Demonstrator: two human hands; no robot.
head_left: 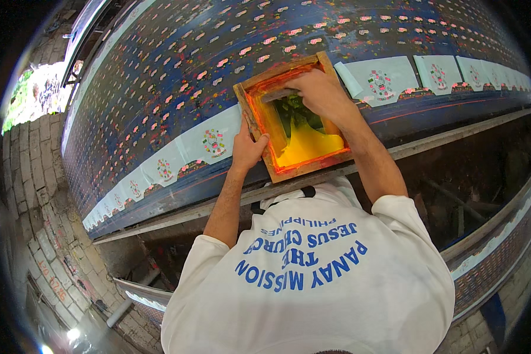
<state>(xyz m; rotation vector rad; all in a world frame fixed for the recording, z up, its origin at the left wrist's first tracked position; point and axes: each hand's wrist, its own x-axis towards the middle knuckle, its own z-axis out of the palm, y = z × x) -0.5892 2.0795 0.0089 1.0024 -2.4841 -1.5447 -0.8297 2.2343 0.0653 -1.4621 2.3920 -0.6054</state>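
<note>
Leftmost, printed pale pieces (186, 148) could be smeared if the left hand's (249, 148) clasp on the side of the wooden frame (312, 169), laid on the dark table (177, 76), is loosened. Inside, a greyish bar (279, 94) is gripped beyond yellow ink (310, 147) by the right hand (321, 94); patchy colour could be caused by uneven pressure. Rightward, a curled piece (398, 74) could be creased by any knock from the frame.

Frame (312, 167): rough wood; paint (310, 145): glossy, smooth; shirt (312, 312): matt cloth.
</note>
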